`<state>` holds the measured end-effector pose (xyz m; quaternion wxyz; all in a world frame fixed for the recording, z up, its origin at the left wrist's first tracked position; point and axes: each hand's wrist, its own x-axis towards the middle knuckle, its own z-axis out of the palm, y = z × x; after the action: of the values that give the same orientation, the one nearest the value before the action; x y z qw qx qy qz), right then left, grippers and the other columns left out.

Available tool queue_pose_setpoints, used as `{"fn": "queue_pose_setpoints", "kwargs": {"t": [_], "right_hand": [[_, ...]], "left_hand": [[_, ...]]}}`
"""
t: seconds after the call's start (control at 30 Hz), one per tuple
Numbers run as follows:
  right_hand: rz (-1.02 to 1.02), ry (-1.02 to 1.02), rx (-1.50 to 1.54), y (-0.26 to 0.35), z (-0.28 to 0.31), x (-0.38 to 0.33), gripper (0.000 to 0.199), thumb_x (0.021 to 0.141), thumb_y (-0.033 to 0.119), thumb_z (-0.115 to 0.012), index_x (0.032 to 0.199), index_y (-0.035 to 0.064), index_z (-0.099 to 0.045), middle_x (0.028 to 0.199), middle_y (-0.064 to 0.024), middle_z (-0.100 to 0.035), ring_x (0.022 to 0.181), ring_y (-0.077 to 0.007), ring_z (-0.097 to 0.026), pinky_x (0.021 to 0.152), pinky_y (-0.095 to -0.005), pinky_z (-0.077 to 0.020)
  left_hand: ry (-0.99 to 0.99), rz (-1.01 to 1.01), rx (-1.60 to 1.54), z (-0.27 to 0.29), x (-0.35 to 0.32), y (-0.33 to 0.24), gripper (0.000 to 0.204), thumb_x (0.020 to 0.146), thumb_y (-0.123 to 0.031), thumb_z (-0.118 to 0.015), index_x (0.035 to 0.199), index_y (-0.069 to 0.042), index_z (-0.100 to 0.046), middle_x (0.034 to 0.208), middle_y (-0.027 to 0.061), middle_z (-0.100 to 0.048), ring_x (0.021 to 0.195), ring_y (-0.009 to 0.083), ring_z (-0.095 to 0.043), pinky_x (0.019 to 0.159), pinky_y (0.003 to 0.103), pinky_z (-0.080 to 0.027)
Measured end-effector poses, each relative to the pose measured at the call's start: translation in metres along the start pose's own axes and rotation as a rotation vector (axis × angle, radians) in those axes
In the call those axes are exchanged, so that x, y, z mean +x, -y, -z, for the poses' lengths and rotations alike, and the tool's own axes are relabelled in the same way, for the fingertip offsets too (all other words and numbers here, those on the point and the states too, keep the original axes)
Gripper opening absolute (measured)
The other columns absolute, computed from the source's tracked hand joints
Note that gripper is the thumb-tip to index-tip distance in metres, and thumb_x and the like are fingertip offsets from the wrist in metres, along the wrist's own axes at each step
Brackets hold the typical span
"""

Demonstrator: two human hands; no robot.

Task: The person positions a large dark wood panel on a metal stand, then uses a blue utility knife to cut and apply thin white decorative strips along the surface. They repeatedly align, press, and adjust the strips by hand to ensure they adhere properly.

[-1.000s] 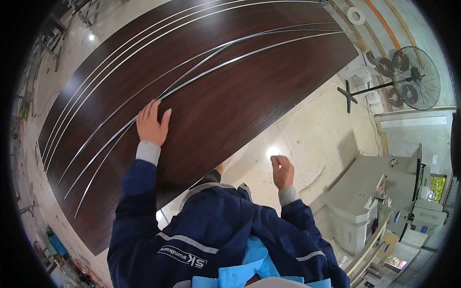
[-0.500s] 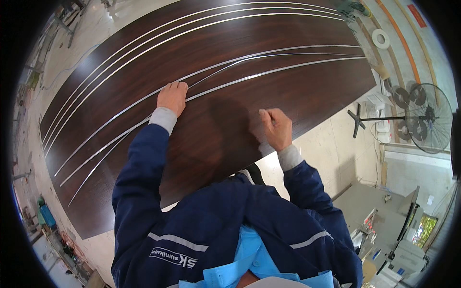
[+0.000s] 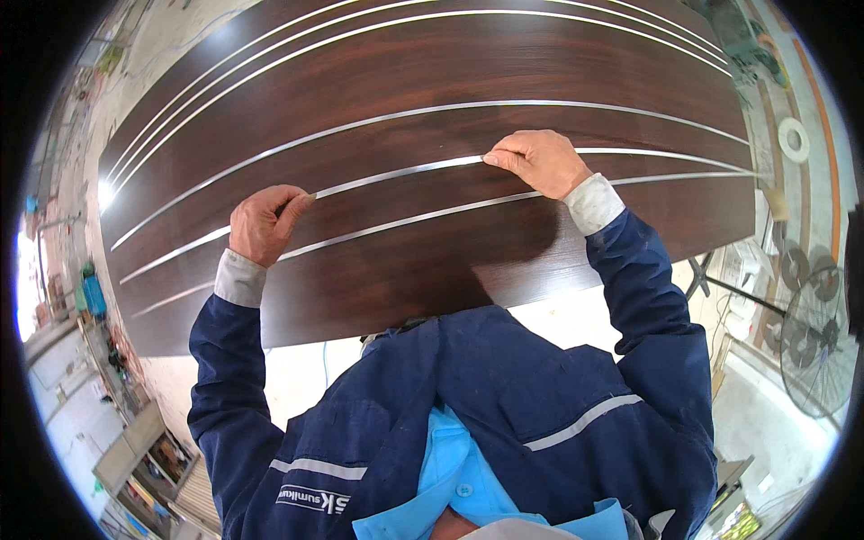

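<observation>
A large dark brown wood-grain panel (image 3: 396, 274) lies in front of me, with thin silvery strips running lengthwise across it. My left hand (image 3: 263, 223) is closed, thumb and fingers pinching a silvery strip (image 3: 396, 175). Farther right, my right hand (image 3: 544, 164) pinches the same strip between thumb and bent fingers. Between the hands that strip runs smooth, in line with the others. Nearer to me a second strip (image 3: 405, 221) passes below both hands, partly hidden by the left one. Beyond the hands lies another strip (image 3: 432, 110).
Several more strips (image 3: 360, 33) run along the panel's far side. At the right stands a fan (image 3: 814, 342) on a thin pole. A white ring-shaped roll (image 3: 794, 140) lies beyond the panel's right end. A shelf unit (image 3: 144, 459) is at lower left.
My right hand has come from the near side onto the middle strip. My left hand has shifted left and lower. The strips, crossed and bowed before, now lie apart. The view has turned.
</observation>
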<state>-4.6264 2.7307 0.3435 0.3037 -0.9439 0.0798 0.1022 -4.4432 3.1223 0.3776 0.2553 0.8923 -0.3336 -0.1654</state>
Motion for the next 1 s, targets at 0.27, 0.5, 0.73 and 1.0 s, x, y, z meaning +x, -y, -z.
{"fn": "queue_pose_setpoints", "kwargs": {"t": [0.27, 0.5, 0.73, 1.0], "right_hand": [[-0.113, 0.100, -0.003, -0.009, -0.002, 0.037, 0.055, 0.095, 0.063, -0.063, 0.095, 0.0119, -0.082, 0.087, -0.0116, -0.076, 0.083, -0.0320, -0.072, 0.078, -0.0437, -0.0549], [-0.203, 0.213, -0.020, -0.024, -0.017, 0.053, 0.055, 0.096, 0.062, -0.062, 0.096, 0.0118, -0.082, 0.088, -0.0123, -0.076, 0.085, -0.0325, -0.071, 0.079, -0.0452, -0.0544], [-0.141, 0.172, 0.053, -0.033, -0.022, 0.051, 0.049, 0.097, 0.055, -0.065, 0.100, 0.0095, -0.080, 0.092, -0.0111, -0.076, 0.089, -0.0312, -0.071, 0.081, -0.0451, -0.0540], [0.279, -0.312, -0.171, -0.053, -0.040, 0.033, 0.031, 0.089, 0.035, -0.079, 0.111, 0.0130, -0.078, 0.112, -0.0050, -0.069, 0.109, -0.0276, -0.061, 0.096, -0.0437, -0.0488]], "left_hand": [[-0.173, -0.066, 0.218, 0.010, -0.014, -0.043, 0.020, 0.096, -0.029, -0.074, 0.091, -0.010, -0.078, 0.080, 0.0083, -0.074, 0.070, 0.0255, -0.070, 0.065, 0.037, -0.055], [-0.182, -0.139, 0.412, 0.001, -0.007, -0.067, 0.019, 0.094, -0.030, -0.075, 0.089, -0.012, -0.077, 0.075, 0.0059, -0.073, 0.067, 0.0249, -0.068, 0.062, 0.038, -0.054], [-0.141, -0.085, 0.400, -0.012, 0.007, -0.034, 0.020, 0.094, -0.032, -0.075, 0.100, -0.013, -0.077, 0.084, 0.0068, -0.076, 0.076, 0.0278, -0.071, 0.071, 0.042, -0.055], [-0.091, -0.014, 0.440, -0.055, 0.014, 0.041, 0.032, 0.094, -0.030, -0.075, 0.121, -0.014, -0.073, 0.128, 0.0089, -0.070, 0.120, 0.0298, -0.064, 0.104, 0.045, -0.050]]}}
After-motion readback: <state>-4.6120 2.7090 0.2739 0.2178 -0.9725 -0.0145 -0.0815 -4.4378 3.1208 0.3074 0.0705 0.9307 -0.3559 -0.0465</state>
